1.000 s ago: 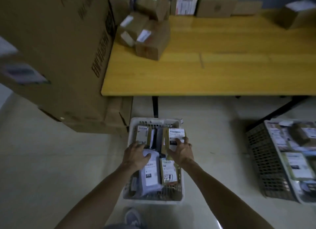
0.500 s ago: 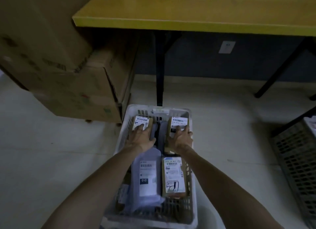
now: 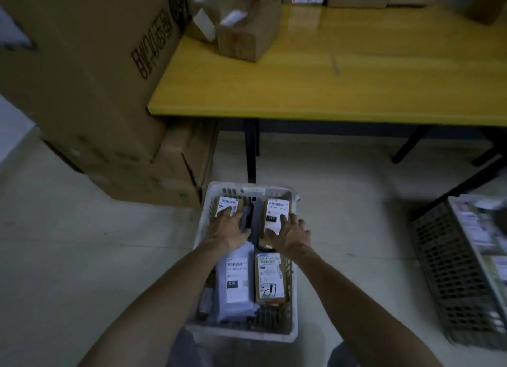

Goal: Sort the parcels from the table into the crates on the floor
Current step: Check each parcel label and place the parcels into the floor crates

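A white crate [image 3: 293, 336] stands on the floor in front of me, filled with labelled parcels. My left hand [image 3: 229, 229] lies flat on a brown parcel [image 3: 227, 203] at the crate's far left. My right hand [image 3: 290, 233] rests with fingers spread on another brown parcel [image 3: 277, 209] at the far right. Neither hand grips anything. Nearer me lie a grey bag parcel [image 3: 236, 281] and a brown parcel [image 3: 270, 280] with handwriting on it. More cardboard parcels [image 3: 247, 35] sit on the yellow table [image 3: 356, 73].
Large cardboard boxes [image 3: 90, 73] are stacked at the left beside the table. A dark crate [image 3: 450, 270] holding parcels stands on the floor at the right. Black table legs [image 3: 251, 150] rise just beyond the white crate.
My view has tilted back up, so the table top shows again. Both hands stay on the two far parcels; the right hand's fingers have spread and slid slightly toward me.
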